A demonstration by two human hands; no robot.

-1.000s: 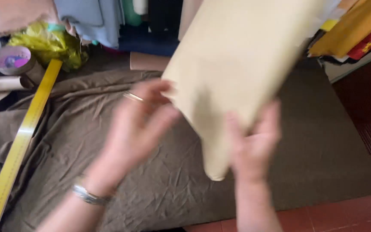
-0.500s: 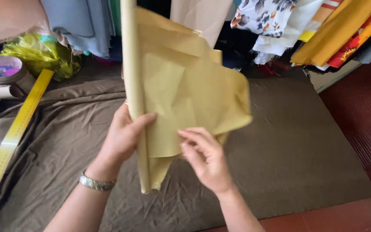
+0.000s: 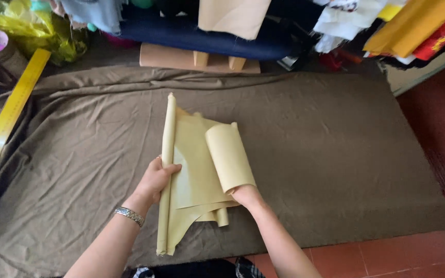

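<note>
Brown cloth spread flat over the floor, its left edge cut off. Yellow paper, held upright in the air half a second ago, now lying on the cloth, curled into a long roll at left and a short roll at right. Yellow ruler at far left, partly out of frame. Left hand wrapped around the long roll. Right hand at the short roll's near end, fingers hidden beneath it; grip impossible to judge.

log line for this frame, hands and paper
left hand: grips long paper roll | right hand: holds short curled roll at its near end | paper: partly unrolled on brown cloth | yellow ruler: left edge
</note>
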